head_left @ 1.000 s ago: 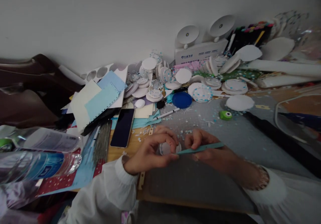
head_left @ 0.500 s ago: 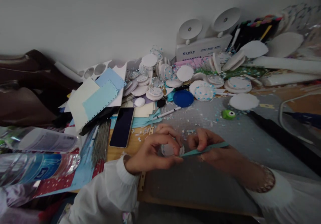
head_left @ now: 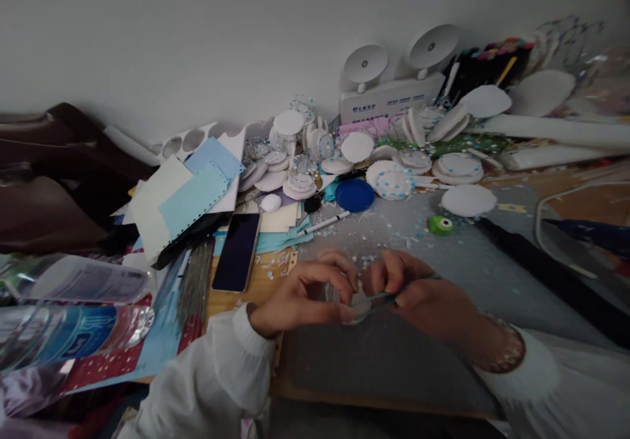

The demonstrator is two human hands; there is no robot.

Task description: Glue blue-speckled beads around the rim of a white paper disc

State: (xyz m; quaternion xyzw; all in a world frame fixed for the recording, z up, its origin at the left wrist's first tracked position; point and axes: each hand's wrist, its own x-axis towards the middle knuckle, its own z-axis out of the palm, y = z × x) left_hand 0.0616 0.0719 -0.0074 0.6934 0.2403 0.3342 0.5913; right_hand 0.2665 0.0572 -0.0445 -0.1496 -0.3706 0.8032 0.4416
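Observation:
My left hand (head_left: 314,296) is closed in a pinch, thumb and fingers around a small, pale, round disc (head_left: 362,305) that is partly hidden by the fingers. Facing it, my right hand (head_left: 427,298) grips a teal strip of paper (head_left: 380,296) between thumb and fingertips. The strip is seen almost edge-on, and its left end meets or overlaps the disc; contact is hard to make out. Both hands are just above the grey cutting mat (head_left: 344,373). A green craft punch (head_left: 440,225) sits beyond my right hand.
A phone (head_left: 237,252) and a white pen (head_left: 322,225) lie beyond my left hand. Several white discs with blue dots (head_left: 394,181) crowd the back, near a blue lid (head_left: 355,195). Plastic bottles (head_left: 88,334) lie at left; a long black tool (head_left: 551,281) lies at right.
The teal strip has turned from a broad slanting face to nearly edge-on. The disc in my left hand has tilted and shows more. The view has shifted slightly right.

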